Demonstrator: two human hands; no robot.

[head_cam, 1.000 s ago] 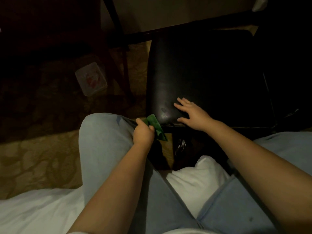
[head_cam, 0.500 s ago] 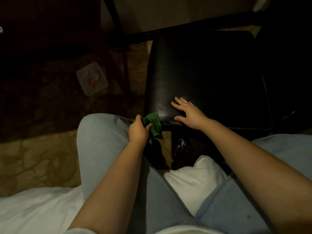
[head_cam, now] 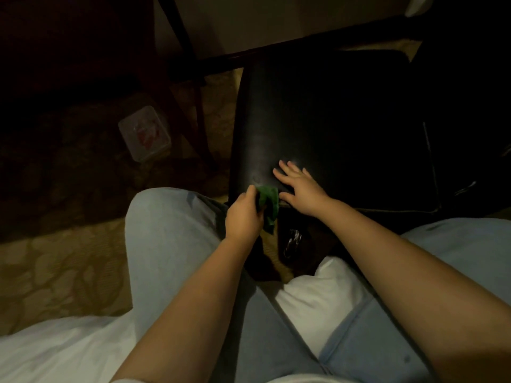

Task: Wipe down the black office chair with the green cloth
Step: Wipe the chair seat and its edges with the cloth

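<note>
The black office chair (head_cam: 318, 125) stands in front of me, its padded seat filling the upper middle of the head view. My left hand (head_cam: 244, 217) grips the green cloth (head_cam: 269, 203) and holds it against the seat's near left corner; part of the cloth hangs below the edge. My right hand (head_cam: 300, 186) rests flat on the seat just right of the cloth, fingers spread and straight. The right part of the chair is lost in shadow.
A clear plastic container (head_cam: 144, 133) with something red inside lies on the patterned carpet (head_cam: 60, 272) to the left. Dark furniture legs (head_cam: 190, 78) stand behind it. My knees in light jeans and white bedding (head_cam: 55, 352) fill the bottom.
My left hand has moved up and right with the green cloth, from beside my knee onto the seat's near corner. My right hand stays flat on the seat.
</note>
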